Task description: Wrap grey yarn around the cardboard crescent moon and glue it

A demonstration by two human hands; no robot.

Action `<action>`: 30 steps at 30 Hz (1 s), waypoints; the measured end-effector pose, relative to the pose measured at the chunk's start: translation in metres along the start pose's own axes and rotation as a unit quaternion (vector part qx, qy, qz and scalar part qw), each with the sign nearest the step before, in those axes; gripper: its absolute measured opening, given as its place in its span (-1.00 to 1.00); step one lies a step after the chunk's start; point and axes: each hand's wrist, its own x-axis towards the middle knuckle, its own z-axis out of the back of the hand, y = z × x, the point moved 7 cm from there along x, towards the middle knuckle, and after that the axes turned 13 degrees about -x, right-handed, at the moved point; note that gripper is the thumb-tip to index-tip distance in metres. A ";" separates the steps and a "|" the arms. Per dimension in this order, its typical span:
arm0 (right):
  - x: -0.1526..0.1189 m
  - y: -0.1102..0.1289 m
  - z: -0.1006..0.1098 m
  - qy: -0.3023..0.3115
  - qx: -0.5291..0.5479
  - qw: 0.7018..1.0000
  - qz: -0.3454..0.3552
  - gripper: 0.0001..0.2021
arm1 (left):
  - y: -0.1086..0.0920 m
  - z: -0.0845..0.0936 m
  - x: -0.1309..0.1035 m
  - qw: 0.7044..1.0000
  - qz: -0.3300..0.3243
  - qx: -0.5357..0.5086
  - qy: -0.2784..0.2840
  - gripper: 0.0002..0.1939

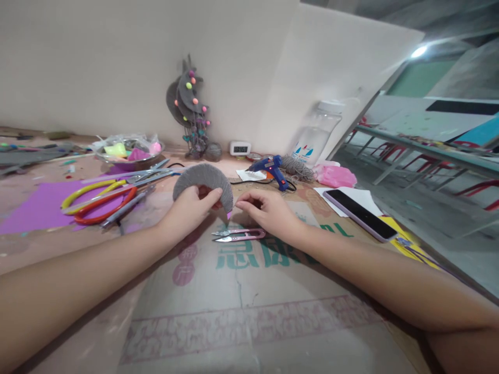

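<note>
My left hand (195,206) grips a crescent wrapped in grey yarn (206,177) by its inner curve, thumb towards the lower right end. A small purple patch shows at that pointed end. Just to the right, my right hand (265,209) is closed in a pinch, its fingertips close to the crescent's tip. Whatever lies between those fingertips is too small to make out. Below the right hand, pink thread snips (240,235) lie on the printed cardboard (202,296), blades pointing left.
Yellow- and red-handled scissors (97,200) lie on purple sheets at left, before a bowl of craft pieces (127,156). Behind are finished grey crescents with pompoms (191,98), a clock (240,148), a blue glue gun (272,167), grey yarn (298,169) and a bottle (317,132). A phone (360,214) lies right.
</note>
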 end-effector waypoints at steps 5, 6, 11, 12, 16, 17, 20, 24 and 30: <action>-0.004 -0.008 -0.002 0.019 0.004 1.000 -0.015 -0.77 | -0.001 0.000 0.001 1.000 -0.004 -0.013 -0.006 -0.69; -0.004 -0.008 -0.003 0.023 0.006 1.000 -0.014 -0.76 | -0.001 0.000 0.001 1.000 -0.003 -0.020 -0.006 -0.69; -0.004 -0.007 -0.003 0.021 0.007 1.000 -0.011 -0.76 | 0.003 -0.004 0.002 0.998 -0.004 -0.066 0.017 -0.71; -0.003 -0.007 -0.002 0.016 0.005 1.000 -0.009 -0.76 | 0.004 -0.004 0.003 0.997 -0.007 -0.070 0.019 -0.71; -0.004 -0.008 -0.002 0.013 0.007 1.000 -0.006 -0.75 | 0.005 -0.005 0.003 0.998 -0.017 -0.064 0.020 -0.70; -0.004 -0.008 -0.003 0.015 0.007 1.000 -0.008 -0.75 | 0.004 -0.005 0.003 0.998 -0.017 -0.063 0.022 -0.70; -0.004 -0.011 -0.006 0.028 0.004 1.000 -0.014 -0.75 | 0.001 -0.005 0.002 0.998 -0.004 -0.063 0.022 -0.70; -0.003 -0.009 -0.006 0.033 -0.024 0.999 0.026 -0.75 | 0.000 -0.003 0.001 0.998 0.019 -0.065 0.005 -0.72; 0.002 -0.005 0.015 -0.077 -0.002 0.996 0.039 -0.71 | 0.006 -0.008 0.003 0.992 0.025 -0.122 0.032 -0.72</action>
